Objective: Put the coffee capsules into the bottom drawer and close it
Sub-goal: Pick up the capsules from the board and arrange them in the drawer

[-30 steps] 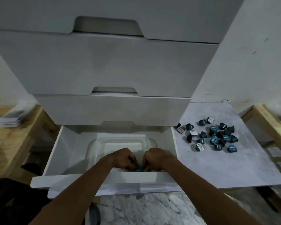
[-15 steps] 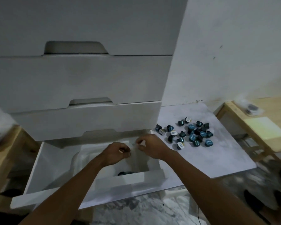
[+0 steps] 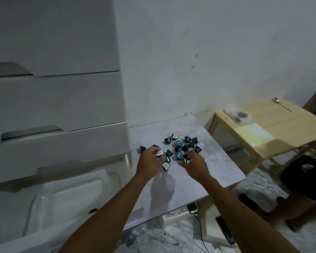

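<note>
White marble tabletop (image 3: 204,172) carries scattered coffee capsules (image 3: 182,147); left hand (image 3: 150,161) and right hand (image 3: 194,164) curl over them, grip unclear; bottom drawer (image 3: 66,201) open.

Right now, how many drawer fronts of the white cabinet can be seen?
4: top drawer, second, third, stacked shut; the bottom drawer is pulled out, open, holding a clear tray. More may sit above the frame.

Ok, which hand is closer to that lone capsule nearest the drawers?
Left. The left hand sits just right of that capsule, nearly touching it. The right hand is farther right, at the main cluster.
</note>
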